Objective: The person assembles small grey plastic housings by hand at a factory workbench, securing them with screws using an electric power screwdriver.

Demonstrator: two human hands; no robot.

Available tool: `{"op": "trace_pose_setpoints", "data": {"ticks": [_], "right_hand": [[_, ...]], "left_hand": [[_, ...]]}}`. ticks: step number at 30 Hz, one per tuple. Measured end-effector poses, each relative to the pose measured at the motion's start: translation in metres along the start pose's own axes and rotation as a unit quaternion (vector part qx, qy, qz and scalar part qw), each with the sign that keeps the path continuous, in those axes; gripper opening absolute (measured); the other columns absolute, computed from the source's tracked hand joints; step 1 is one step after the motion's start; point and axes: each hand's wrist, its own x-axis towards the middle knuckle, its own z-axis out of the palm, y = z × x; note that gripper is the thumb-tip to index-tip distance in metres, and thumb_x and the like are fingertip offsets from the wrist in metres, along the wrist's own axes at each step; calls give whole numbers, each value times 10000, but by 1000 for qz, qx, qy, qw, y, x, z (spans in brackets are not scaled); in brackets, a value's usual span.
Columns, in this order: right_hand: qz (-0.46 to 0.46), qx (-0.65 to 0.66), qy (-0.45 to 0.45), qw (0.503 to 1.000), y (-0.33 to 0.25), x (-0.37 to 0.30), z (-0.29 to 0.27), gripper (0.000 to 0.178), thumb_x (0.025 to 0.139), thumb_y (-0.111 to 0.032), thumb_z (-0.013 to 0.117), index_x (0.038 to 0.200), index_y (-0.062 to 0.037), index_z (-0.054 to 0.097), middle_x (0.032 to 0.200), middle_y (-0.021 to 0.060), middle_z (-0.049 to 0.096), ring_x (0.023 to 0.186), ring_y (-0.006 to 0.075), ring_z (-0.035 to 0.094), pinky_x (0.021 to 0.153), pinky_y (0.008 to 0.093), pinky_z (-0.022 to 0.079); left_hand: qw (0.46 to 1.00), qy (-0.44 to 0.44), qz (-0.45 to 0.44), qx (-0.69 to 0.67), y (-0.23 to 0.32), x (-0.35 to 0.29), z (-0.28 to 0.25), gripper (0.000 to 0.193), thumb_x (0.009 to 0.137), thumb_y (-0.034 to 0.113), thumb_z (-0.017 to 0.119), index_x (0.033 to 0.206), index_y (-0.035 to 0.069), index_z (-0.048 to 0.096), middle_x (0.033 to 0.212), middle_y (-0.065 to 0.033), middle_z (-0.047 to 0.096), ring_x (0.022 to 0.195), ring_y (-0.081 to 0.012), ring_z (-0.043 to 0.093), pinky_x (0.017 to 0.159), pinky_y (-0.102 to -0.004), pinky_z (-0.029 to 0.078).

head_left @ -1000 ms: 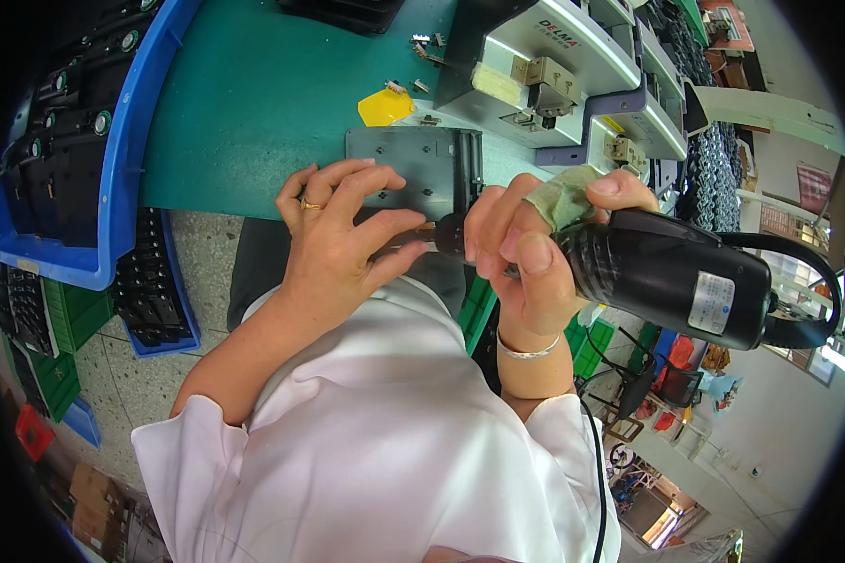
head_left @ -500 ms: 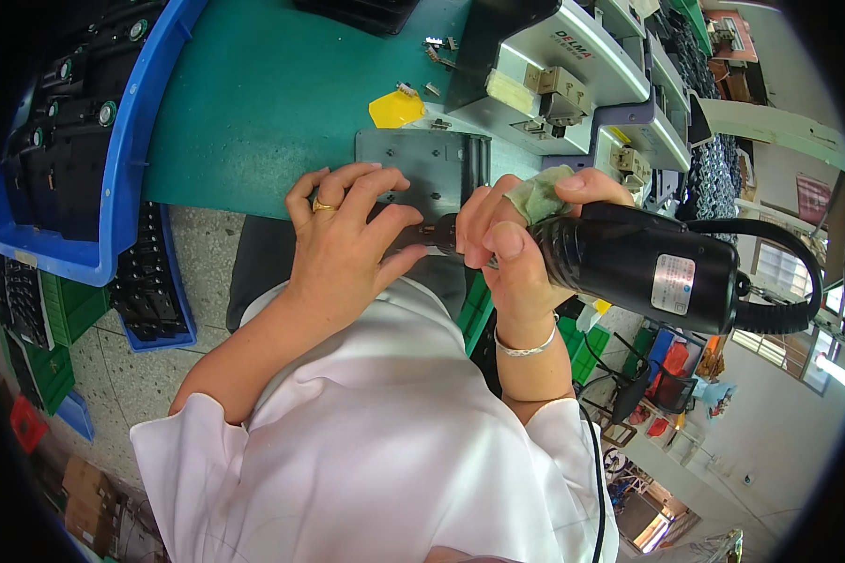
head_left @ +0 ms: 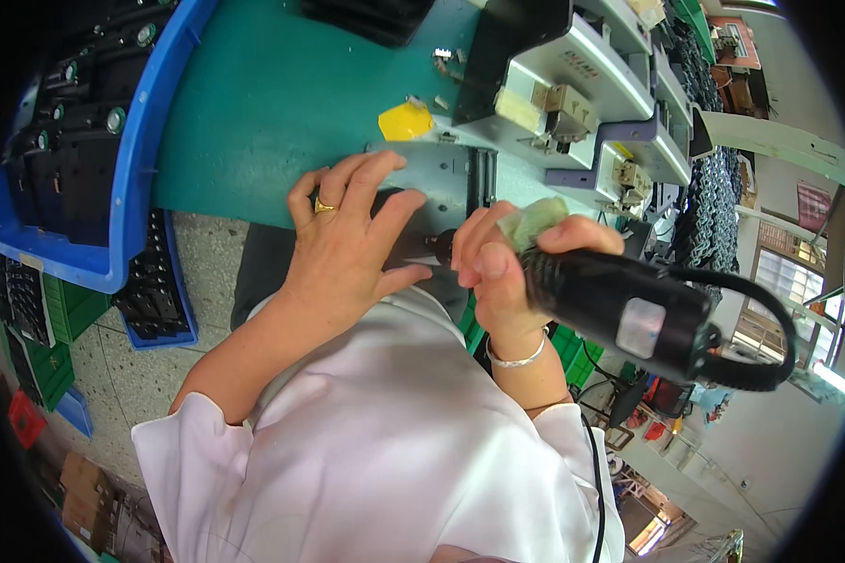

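Note:
My right hand [head_left: 512, 267] is wrapped around a black electric screwdriver [head_left: 596, 305], its corded end sticking out to the right. A pale green cloth [head_left: 533, 223] is pinched between that hand and the tool. The driver's narrow front end points left, toward a dark flat panel [head_left: 451, 174] at the table's near edge. Across the panel's left part lies my left hand [head_left: 347, 211], fingers bent but spread, thumb apart from the forefinger. That hand hides much of the panel; the contact at the driver's tip cannot be made out.
A blue crate [head_left: 127, 159] of black housings stands at the left. On the green table [head_left: 253, 103] lie a yellow piece [head_left: 405, 122] and several small metal parts [head_left: 444, 58]. Grey metal machines [head_left: 573, 75] line the back right. A black tray [head_left: 371, 14] sits at the far edge.
The screwdriver's corded end has swung down and toward me, and my right hand has tilted with it. My left hand has stayed almost in place over the panel.

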Motion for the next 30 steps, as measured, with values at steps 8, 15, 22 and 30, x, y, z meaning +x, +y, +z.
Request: {"op": "trace_pose_setpoints", "data": {"ticks": [8, 15, 22, 30], "right_hand": [[-37, -25, -18, 999, -3, -11, -6, 409, 883, -96, 660, 1052, -143, 291, 616, 37, 437, 440, 156, 459, 427, 325, 445], [-58, 181, 153, 970, -62, -11, -45, 426, 866, -149, 700, 1088, -170, 337, 572, -7, 422, 454, 146, 454, 450, 316, 425], [-59, 228, 187, 954, -53, 3, -62, 407, 872, -123, 623, 1132, -137, 309, 566, 19, 423, 450, 145, 445, 450, 298, 414], [-53, 225, 170, 958, -40, 4, -59, 424, 836, -65, 641, 1104, -129, 319, 548, 30, 423, 434, 150, 442, 434, 303, 421]], "left_hand": [[993, -89, 55, 53, -10, 15, -14, 813, 537, 314, 881, 1230, 106, 510, 1398, -181, 364, 1342, -348, 323, 1065, -581, 229], [998, -70, 10, 0, -4, -11, -52, 770, 538, 329, 866, 1212, 112, 561, 1407, -222, 357, 1305, -403, 337, 1059, -544, 276], [986, 163, -1, -44, -10, -4, -105, 786, 568, 400, 832, 1229, 80, 553, 1450, -212, 382, 1287, -377, 370, 1063, -466, 301], [932, 336, -61, 119, 20, 120, -97, 766, 635, 410, 836, 1264, 119, 510, 1435, -183, 354, 1321, -362, 266, 1085, -490, 198]]}}
